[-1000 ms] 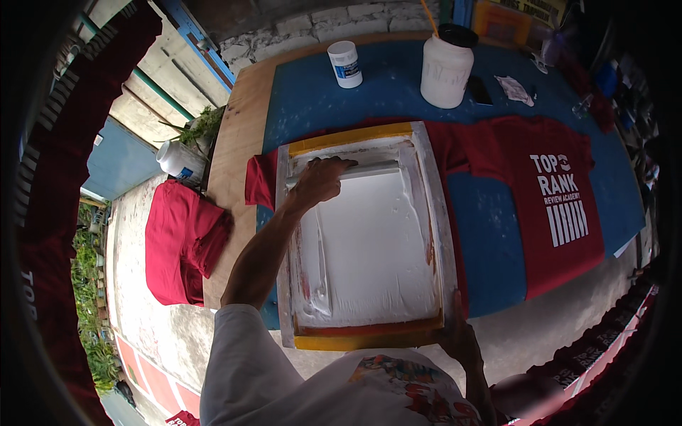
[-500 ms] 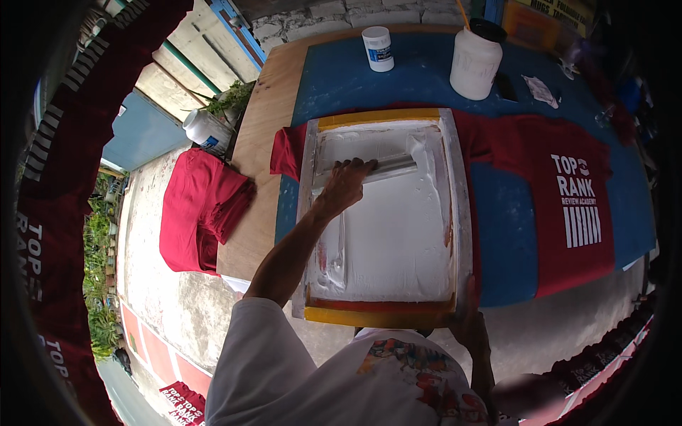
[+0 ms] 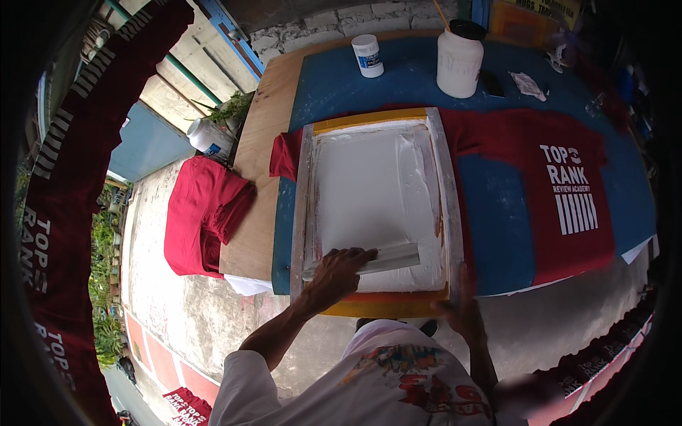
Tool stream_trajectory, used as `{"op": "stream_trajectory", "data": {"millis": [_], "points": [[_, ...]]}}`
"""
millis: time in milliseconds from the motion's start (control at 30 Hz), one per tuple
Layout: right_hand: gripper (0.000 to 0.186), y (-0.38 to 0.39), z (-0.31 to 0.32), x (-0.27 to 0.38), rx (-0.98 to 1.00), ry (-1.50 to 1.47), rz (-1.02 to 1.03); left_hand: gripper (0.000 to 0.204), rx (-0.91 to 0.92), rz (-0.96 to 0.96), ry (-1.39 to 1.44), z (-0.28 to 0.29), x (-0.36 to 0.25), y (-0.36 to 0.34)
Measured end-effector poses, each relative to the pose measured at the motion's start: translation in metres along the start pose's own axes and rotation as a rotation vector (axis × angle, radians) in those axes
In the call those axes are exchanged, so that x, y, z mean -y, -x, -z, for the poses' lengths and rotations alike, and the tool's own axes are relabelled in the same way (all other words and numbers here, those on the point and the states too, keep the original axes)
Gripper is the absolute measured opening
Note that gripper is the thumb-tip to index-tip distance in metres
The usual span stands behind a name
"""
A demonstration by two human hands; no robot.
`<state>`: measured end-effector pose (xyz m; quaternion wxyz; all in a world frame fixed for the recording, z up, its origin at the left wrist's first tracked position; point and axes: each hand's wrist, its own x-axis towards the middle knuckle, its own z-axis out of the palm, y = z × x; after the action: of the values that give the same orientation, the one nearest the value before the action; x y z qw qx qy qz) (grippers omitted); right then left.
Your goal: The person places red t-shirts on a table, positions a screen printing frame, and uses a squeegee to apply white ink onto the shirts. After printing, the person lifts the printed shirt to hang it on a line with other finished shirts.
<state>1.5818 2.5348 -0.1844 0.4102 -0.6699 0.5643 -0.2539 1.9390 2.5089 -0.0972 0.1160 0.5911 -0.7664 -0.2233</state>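
Observation:
A screen printing frame (image 3: 449, 206) with white ink spread over its mesh lies on a dark red shirt (image 3: 286, 154), hiding most of it. My left hand (image 3: 339, 275) is closed around a squeegee (image 3: 392, 258), which lies across the near part of the mesh. Thick white ink lines the right side inside the frame. At the frame's near right corner, my right hand (image 3: 463, 312) grips the edge, thumb on the near side and fingers along the right side. Those fingers are slightly blurred.
A printed red shirt (image 3: 568, 192) lies right on the blue-topped table (image 3: 490, 220). Folded red shirts (image 3: 202, 213) hang over its left edge. Behind stand a small white tub (image 3: 368, 57), a large white jar (image 3: 458, 67) and a phone (image 3: 491, 84). More printed shirts (image 3: 67, 170) hang far left.
My left hand has drawn the squeegee from the far part of the mesh toward me. White ink now lies smoother behind it. My right hand stays at the near right corner.

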Motion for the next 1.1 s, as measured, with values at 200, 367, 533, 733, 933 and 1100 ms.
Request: {"op": "stream_trajectory", "data": {"millis": [200,367,533,733,933,1100], "points": [[0.125,0.002,0.000,-0.005,0.055,-0.063,-0.072,0.058,-0.306,-0.184,-0.188,0.035,0.067,-0.159],[0.128,0.003,0.001,-0.002,0.057,-0.072,-0.095,0.056,-0.382,-0.285,-0.385,0.044,0.121,-0.286],[0.126,0.001,0.004,0.005,0.089,-0.027,-0.149,0.059,-0.236,-0.249,-0.389,0.030,0.131,-0.304],[0.124,0.000,0.003,0.004,0.076,-0.066,-0.083,0.070,-0.155,-0.299,-0.359,0.000,0.084,-0.179],[0.123,0.000,0.003,0.003,0.052,-0.065,-0.028,0.078,-0.093,-0.239,-0.118,-0.036,0.011,-0.015],[0.124,0.001,0.002,-0.002,0.068,-0.079,-0.073,0.082,-0.145,-0.153,-0.012,-0.065,-0.030,0.050]]}}
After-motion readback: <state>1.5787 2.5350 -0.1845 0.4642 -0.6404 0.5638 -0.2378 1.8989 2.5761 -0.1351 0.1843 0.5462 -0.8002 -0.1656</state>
